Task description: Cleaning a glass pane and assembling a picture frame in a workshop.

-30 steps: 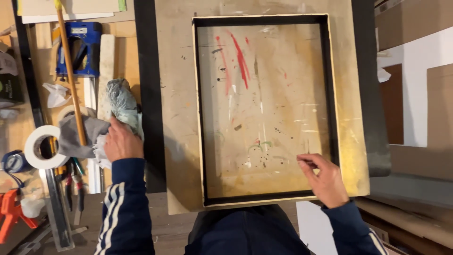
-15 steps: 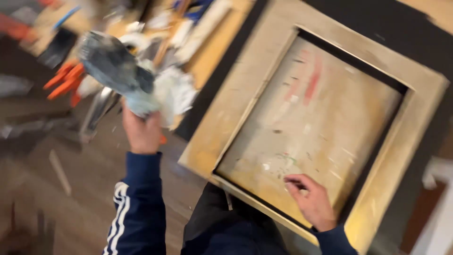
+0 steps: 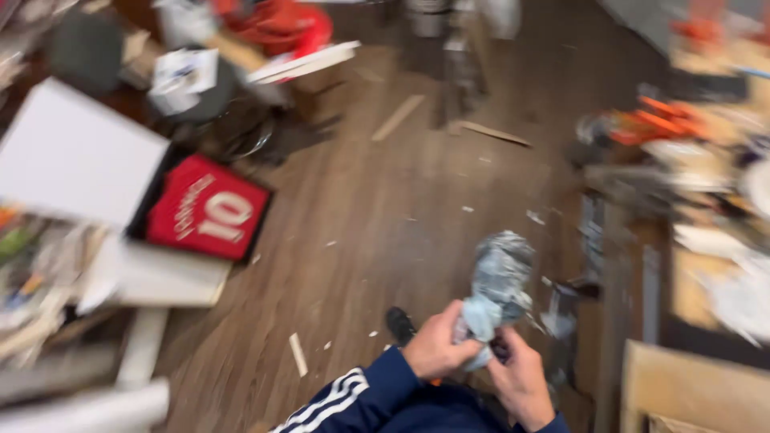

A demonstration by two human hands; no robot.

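Note:
A crumpled grey-blue rag [image 3: 499, 277] stands up between both my hands over the wooden floor. My left hand [image 3: 435, 350], on the arm with the dark blue striped sleeve, grips the rag's lower end from the left. My right hand [image 3: 523, 383] touches the same lower end from the right, its fingers curled on the cloth. The picture is motion-blurred.
A red shirt with white print in a black frame [image 3: 204, 210] lies on the floor at left, beside a white board [image 3: 74, 154]. Wood scraps [image 3: 399, 117] litter the floor. A cluttered workbench with orange clamps [image 3: 666, 124] runs along the right; a wooden frame corner [image 3: 691, 386] sits bottom right.
The view swung from the workbench and canvas frame to the floor. My right hand left the frame and came onto the rag, which my left hand carried along.

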